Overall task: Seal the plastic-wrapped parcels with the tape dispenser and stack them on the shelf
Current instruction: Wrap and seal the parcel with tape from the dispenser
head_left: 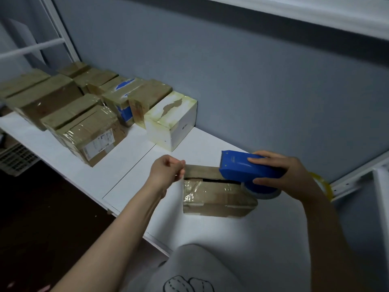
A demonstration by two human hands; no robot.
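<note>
Partly open parcel (216, 199); contents unseen.

We face a plain blue-grey wall (231, 81) that fills most of our view. Along its foot runs a white shelf (69, 163), made of two panels that meet at a thin seam (129, 171). A white metal upright (61, 32) rises at the far left with a crossbar (31, 48) joined to it, and a white rail (349, 182) slants along the wall at our right. Above us a second white board (315, 15) crosses the top corner, with a dark band under its edge. Below the shelf the floor (42, 207) looks dark brown, and a white slatted grille (14, 159) sits at the left edge. The light is dim and cool
</note>
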